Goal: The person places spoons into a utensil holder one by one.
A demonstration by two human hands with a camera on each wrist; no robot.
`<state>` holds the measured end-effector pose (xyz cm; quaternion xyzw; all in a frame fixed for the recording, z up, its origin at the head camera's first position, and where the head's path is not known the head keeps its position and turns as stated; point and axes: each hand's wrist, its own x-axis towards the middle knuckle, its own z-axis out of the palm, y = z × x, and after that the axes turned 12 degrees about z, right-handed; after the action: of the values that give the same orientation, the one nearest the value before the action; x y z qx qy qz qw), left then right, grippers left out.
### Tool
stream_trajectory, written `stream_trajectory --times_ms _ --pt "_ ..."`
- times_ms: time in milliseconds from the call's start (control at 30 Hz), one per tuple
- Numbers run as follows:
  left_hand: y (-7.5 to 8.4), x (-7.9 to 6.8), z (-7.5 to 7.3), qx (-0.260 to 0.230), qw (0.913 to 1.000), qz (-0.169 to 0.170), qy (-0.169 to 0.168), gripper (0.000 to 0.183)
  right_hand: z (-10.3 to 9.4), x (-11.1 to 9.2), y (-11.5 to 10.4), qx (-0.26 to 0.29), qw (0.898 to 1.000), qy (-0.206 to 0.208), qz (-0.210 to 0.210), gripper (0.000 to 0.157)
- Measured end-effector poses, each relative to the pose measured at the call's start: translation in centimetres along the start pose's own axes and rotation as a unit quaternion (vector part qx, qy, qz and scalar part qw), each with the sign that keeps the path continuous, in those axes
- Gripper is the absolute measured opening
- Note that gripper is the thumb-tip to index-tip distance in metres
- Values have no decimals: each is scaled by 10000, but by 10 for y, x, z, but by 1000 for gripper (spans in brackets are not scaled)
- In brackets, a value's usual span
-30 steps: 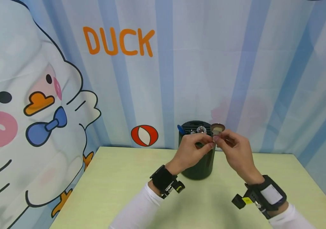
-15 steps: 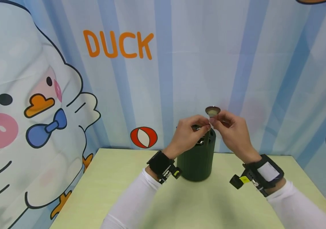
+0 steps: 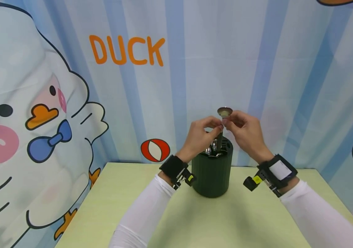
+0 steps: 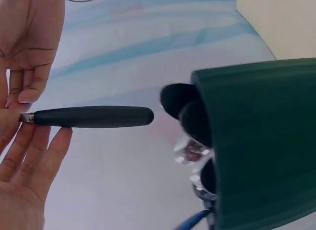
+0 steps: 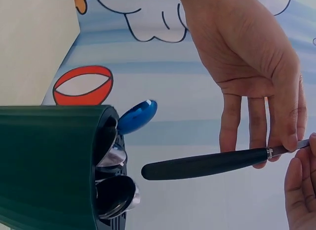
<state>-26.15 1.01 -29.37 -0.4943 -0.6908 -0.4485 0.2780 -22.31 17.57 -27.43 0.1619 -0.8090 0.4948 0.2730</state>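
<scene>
My left hand (image 3: pixel 199 137) and right hand (image 3: pixel 246 132) are together above a dark green utensil holder (image 3: pixel 211 175). Between their fingertips they pinch the thin metal neck of an upright spoon-like utensil (image 3: pixel 225 111), whose round metal head points up. Its dark handle (image 4: pixel 94 116) hangs down, its rounded end apart from the holder's mouth. In the right wrist view the same handle (image 5: pixel 207 166) points at the holder, with my left hand (image 5: pixel 247 52) above and part of my right hand (image 5: pixel 303 200) at lower right. Fingers partly cover the neck.
Several metal utensils (image 3: pixel 214 144) stand in the holder, along with a blue one (image 5: pixel 138 115) leaning out at its rim. The holder stands upright on a pale yellow table (image 3: pixel 126 193). Behind it hangs a striped blue cloth (image 3: pixel 219 62) with duck prints.
Both hands have risen and shifted slightly left, lifting the utensil. Its round head was near the holder's top a second ago and is now well above it.
</scene>
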Motion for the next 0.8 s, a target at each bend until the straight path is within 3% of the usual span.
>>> stream_trajectory --times_ms 267,800 --pt "-18 -7 2 61 9999 -147 -15 12 11 12 19 -141 9996 -218 76 13" --pt "-43 -32 13 304 9972 -459 -512 9 26 2 54 -774 9943 -564 460 7"
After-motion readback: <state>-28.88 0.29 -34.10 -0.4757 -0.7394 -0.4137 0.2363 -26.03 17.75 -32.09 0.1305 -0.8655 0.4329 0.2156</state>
